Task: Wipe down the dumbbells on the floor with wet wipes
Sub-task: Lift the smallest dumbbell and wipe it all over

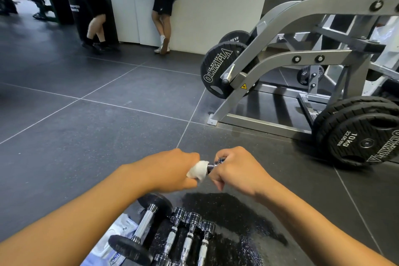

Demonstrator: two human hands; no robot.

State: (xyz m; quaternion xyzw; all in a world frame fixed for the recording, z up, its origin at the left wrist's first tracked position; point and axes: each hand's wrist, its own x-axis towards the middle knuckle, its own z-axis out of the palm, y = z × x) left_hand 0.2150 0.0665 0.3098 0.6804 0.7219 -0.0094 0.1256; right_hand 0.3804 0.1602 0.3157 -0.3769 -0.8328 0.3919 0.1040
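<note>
A small chrome dumbbell point(212, 165) is held above the floor point(86, 136) between both hands, its long axis running roughly left to right and tilted slightly up toward the right. Only a short shiny length of it is seen in the gap between the fists; both ends are hidden. The left hand point(172, 168) is closed around a white wipe point(198, 170), which is wrapped over the left part of the dumbbell. The right hand point(235, 170) is clenched on the right part, with a bit of chrome showing above the knuckles.

Below the hands, a black dumbbell point(141, 225) with a chrome handle is laid on the floor, pointing away from the camera and leaning right. Just beside it on the right, three chrome dumbbells point(190, 237) are laid side by side, nearly parallel, also pointing away. A wet patch point(233, 211) is seen on the floor around and beyond them. A wipe pack point(112, 242) is lying partly under the black dumbbell at lower left; what is in it cannot be told.

A plate-loaded machine point(291, 56) with black plates point(362, 138) is standing well apart at right. Two people point(129, 6) are standing by a white counter point(205, 13) at the far end.
</note>
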